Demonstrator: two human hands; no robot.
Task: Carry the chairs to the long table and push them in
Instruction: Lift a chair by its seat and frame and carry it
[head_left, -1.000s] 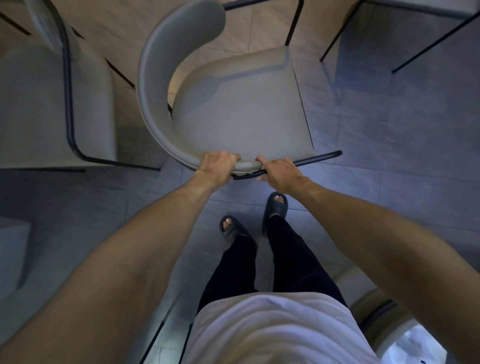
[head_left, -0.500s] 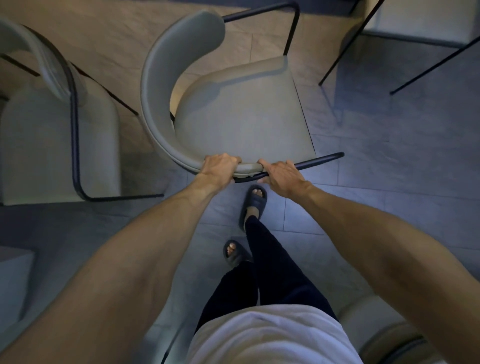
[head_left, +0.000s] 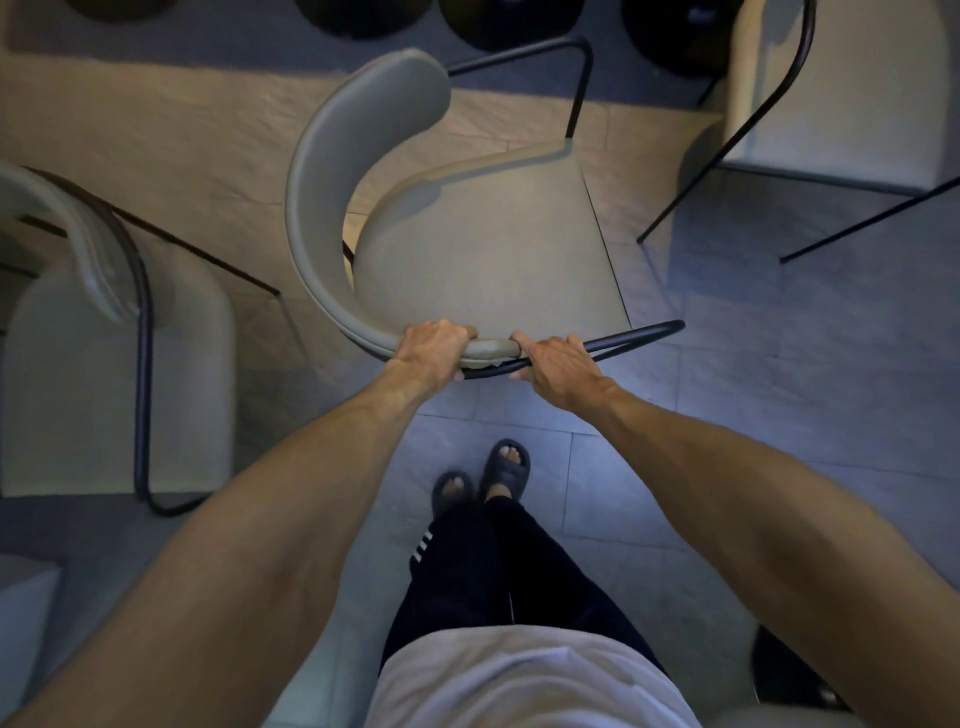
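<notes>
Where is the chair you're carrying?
Centre of the head view: the grey curved-back chair, gripped by both hands, sits between similar grey chairs left and right.

A tiled floor (head_left: 779, 395) is spreading across the frame, glowing warm beige at the upper left and cooling to blue-grey at the lower right. Dark round shapes (head_left: 509, 21) are lining the top edge. A pale block (head_left: 23, 618) is sitting at the lower left edge.

I'm standing in what is looking like a dining area of a home or café: matching grey upholstered chairs (head_left: 467, 244) with thin black metal frames are crowding around me on a tiled floor (head_left: 779, 389).
</notes>
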